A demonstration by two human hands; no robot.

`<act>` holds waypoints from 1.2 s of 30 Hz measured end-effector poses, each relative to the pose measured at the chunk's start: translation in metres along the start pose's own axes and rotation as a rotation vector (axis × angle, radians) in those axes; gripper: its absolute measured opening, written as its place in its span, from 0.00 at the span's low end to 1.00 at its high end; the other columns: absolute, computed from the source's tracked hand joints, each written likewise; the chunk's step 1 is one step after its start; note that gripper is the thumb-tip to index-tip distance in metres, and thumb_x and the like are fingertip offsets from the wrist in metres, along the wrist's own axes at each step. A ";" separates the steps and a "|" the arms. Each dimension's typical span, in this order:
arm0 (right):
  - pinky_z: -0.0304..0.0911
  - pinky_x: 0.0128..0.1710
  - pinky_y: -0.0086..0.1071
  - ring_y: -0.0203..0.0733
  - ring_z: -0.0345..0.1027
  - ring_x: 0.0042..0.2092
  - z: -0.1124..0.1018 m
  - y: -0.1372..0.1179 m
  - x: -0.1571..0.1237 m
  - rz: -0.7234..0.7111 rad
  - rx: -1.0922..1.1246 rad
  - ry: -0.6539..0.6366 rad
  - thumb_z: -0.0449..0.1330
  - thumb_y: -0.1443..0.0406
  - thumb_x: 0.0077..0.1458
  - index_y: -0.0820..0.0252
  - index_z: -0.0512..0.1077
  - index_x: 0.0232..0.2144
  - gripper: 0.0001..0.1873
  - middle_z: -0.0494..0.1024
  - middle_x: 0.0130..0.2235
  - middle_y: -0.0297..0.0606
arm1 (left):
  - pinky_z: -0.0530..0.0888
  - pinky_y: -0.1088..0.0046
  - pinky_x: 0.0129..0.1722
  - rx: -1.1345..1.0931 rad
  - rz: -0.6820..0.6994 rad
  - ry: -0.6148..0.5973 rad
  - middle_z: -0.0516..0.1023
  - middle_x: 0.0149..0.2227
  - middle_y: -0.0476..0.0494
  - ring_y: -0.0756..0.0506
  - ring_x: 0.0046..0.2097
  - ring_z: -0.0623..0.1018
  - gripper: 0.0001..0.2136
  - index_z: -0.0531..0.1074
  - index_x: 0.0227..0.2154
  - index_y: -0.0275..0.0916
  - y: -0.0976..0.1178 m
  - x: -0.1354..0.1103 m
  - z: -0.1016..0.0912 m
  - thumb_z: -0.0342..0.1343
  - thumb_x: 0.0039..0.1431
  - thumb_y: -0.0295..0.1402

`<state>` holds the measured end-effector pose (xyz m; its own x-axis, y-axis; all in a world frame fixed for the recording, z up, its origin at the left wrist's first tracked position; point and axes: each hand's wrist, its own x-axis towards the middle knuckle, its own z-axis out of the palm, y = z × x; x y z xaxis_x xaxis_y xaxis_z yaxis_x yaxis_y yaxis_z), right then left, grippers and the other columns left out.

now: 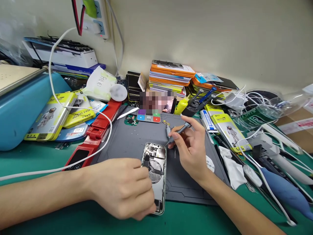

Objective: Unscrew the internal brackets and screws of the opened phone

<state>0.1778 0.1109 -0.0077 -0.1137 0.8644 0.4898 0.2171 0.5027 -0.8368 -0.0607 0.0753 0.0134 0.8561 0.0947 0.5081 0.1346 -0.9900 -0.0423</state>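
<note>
Phone point(160, 191) at near edge of mat point(122, 140), box stack point(168, 76) behind mat, battery boxes point(52, 119) to mat's left and right

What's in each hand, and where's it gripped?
The right hand pinches a grey screwdriver by its handle. The left hand is at the opened phone, its hidden fingertips leaving any grip unclear.

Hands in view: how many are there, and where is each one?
2. The left hand is at the left side of the opened phone; the right hand holds a screwdriver near the phone's top right corner. No other hand shows.
</note>
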 end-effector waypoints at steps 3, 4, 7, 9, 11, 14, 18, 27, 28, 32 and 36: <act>0.81 0.32 0.32 0.38 0.75 0.37 0.000 -0.002 -0.004 -0.067 -0.058 -0.054 0.60 0.67 0.73 0.42 0.61 0.67 0.25 0.78 0.43 0.34 | 0.61 0.63 0.24 0.004 -0.084 -0.104 0.72 0.26 0.48 0.46 0.28 0.71 0.14 0.75 0.30 0.39 -0.010 -0.003 0.000 0.59 0.72 0.40; 0.81 0.32 0.33 0.38 0.75 0.37 0.000 -0.002 -0.005 -0.087 -0.076 -0.078 0.60 0.68 0.73 0.42 0.61 0.67 0.26 0.78 0.43 0.34 | 0.61 0.62 0.24 -0.031 -0.090 -0.151 0.73 0.28 0.48 0.45 0.29 0.72 0.17 0.76 0.33 0.39 -0.012 -0.004 0.000 0.59 0.72 0.47; 0.79 0.33 0.33 0.38 0.76 0.36 -0.001 -0.002 -0.008 -0.142 -0.124 -0.154 0.60 0.71 0.72 0.42 0.60 0.68 0.29 0.77 0.43 0.34 | 0.62 0.61 0.26 -0.149 -0.047 -0.270 0.76 0.33 0.46 0.44 0.32 0.73 0.26 0.76 0.40 0.38 -0.014 -0.006 0.002 0.59 0.67 0.61; 0.77 0.32 0.34 0.37 0.76 0.35 -0.002 -0.001 -0.009 -0.165 -0.141 -0.187 0.60 0.72 0.72 0.42 0.60 0.68 0.30 0.78 0.43 0.34 | 0.63 0.61 0.26 -0.171 -0.026 -0.306 0.76 0.35 0.46 0.44 0.33 0.73 0.26 0.75 0.43 0.39 -0.011 -0.007 0.004 0.61 0.65 0.61; 0.76 0.32 0.34 0.37 0.76 0.34 -0.002 0.000 -0.010 -0.175 -0.149 -0.199 0.60 0.73 0.71 0.43 0.60 0.68 0.30 0.78 0.44 0.34 | 0.63 0.61 0.26 -0.158 -0.025 -0.308 0.77 0.36 0.46 0.44 0.34 0.74 0.23 0.75 0.43 0.40 -0.007 -0.006 0.005 0.63 0.66 0.57; 0.76 0.33 0.34 0.37 0.77 0.34 -0.001 0.000 -0.010 -0.173 -0.162 -0.196 0.60 0.73 0.72 0.43 0.59 0.68 0.30 0.79 0.44 0.34 | 0.63 0.62 0.26 -0.136 -0.033 -0.281 0.76 0.35 0.47 0.44 0.34 0.73 0.19 0.74 0.41 0.40 -0.002 -0.006 0.008 0.63 0.69 0.53; 0.76 0.33 0.34 0.37 0.77 0.36 0.000 0.000 -0.010 -0.162 -0.175 -0.159 0.59 0.71 0.73 0.42 0.59 0.68 0.29 0.78 0.44 0.34 | 0.66 0.62 0.28 -0.137 -0.064 -0.262 0.76 0.34 0.47 0.44 0.33 0.72 0.24 0.72 0.38 0.39 -0.001 -0.004 0.011 0.62 0.67 0.58; 0.76 0.33 0.36 0.40 0.79 0.36 -0.001 -0.002 -0.008 -0.163 -0.197 -0.174 0.60 0.71 0.73 0.41 0.59 0.68 0.29 0.80 0.44 0.34 | 0.66 0.65 0.30 -0.181 -0.304 -0.154 0.76 0.32 0.49 0.46 0.31 0.75 0.13 0.68 0.34 0.40 -0.017 -0.004 0.003 0.50 0.79 0.37; 0.76 0.33 0.36 0.41 0.79 0.37 -0.001 -0.002 -0.009 -0.163 -0.200 -0.172 0.60 0.70 0.73 0.42 0.59 0.68 0.28 0.80 0.43 0.35 | 0.66 0.65 0.31 -0.156 -0.337 -0.156 0.77 0.32 0.49 0.46 0.31 0.76 0.12 0.68 0.35 0.40 -0.019 -0.005 0.002 0.48 0.79 0.34; 0.77 0.33 0.36 0.41 0.80 0.38 0.000 -0.004 -0.008 -0.156 -0.218 -0.164 0.59 0.70 0.73 0.43 0.60 0.68 0.28 0.79 0.44 0.36 | 0.66 0.67 0.30 -0.138 -0.437 -0.160 0.78 0.33 0.50 0.47 0.31 0.78 0.10 0.69 0.37 0.40 -0.026 -0.007 0.001 0.48 0.78 0.33; 0.77 0.33 0.35 0.38 0.78 0.35 -0.002 -0.005 -0.007 -0.179 -0.247 -0.189 0.60 0.71 0.72 0.43 0.59 0.68 0.29 0.79 0.44 0.35 | 0.64 0.67 0.29 -0.134 -0.461 -0.199 0.79 0.32 0.51 0.47 0.31 0.79 0.09 0.69 0.37 0.40 -0.027 -0.008 0.003 0.50 0.77 0.32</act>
<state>0.1793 0.1022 -0.0062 -0.3430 0.7613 0.5503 0.4024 0.6485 -0.6462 -0.0695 0.1016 0.0080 0.8028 0.5297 0.2738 0.4667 -0.8440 0.2643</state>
